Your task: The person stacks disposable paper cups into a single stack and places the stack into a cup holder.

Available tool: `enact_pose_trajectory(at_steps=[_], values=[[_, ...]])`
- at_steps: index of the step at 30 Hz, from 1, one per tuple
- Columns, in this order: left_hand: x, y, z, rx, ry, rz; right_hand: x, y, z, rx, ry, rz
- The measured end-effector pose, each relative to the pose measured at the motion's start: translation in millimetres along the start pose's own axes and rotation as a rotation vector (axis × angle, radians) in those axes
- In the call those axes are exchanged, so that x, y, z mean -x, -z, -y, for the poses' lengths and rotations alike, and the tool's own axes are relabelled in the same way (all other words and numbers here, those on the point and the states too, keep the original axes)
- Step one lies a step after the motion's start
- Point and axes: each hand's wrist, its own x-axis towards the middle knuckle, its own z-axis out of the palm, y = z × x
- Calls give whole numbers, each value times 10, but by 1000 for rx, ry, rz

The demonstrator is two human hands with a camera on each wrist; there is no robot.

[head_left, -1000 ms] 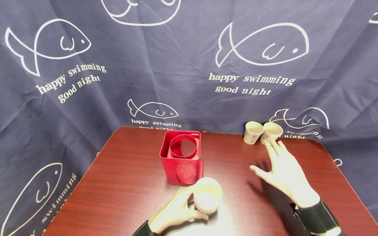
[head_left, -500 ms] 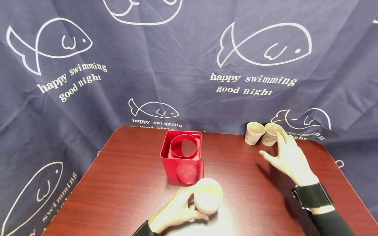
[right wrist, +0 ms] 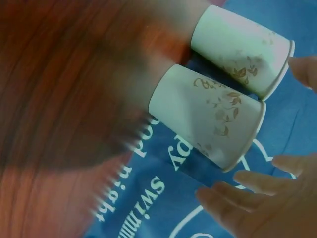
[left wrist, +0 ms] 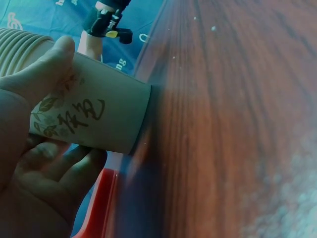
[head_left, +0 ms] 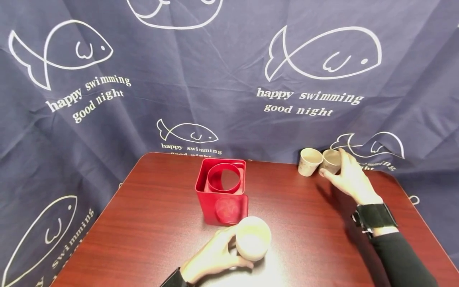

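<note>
My left hand (head_left: 215, 251) grips a stack of nested paper cups (head_left: 253, 239), its thumb on one side and fingers on the other. In the left wrist view the stack's outer cup (left wrist: 99, 104) shows a leaf print and handwritten marks, with several rims at its upper end. My right hand (head_left: 349, 175) reaches around the right-hand paper cup (head_left: 330, 162) at the back right, thumb and fingers spread. In the right wrist view its fingers (right wrist: 247, 198) stand a little apart from this cup (right wrist: 208, 116). Another paper cup (head_left: 309, 163) stands upright right beside it.
A red square container (head_left: 220, 207) with a round ring in its top stands behind my left hand. Beyond the back edge of the brown table (head_left: 150, 223) hangs a dark blue curtain (head_left: 229, 79) printed with white fish.
My right hand has moved forward and to the right, from in front of the right-hand cup to around its side. The left hand and its stack stay in place.
</note>
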Motion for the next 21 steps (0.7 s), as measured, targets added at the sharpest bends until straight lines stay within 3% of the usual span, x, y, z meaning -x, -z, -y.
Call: enact_pose_trajectory(at_steps=[7,11,21], values=[[3,9,-2,1,0,2,-126,-38,-60,-87,-29,-43],[4,8,-3,19,0,6,-167,-47,-51,-97,-96,-77],[1,10,-11,31,2,2,-205,-90,-93,-93,-205,-36]])
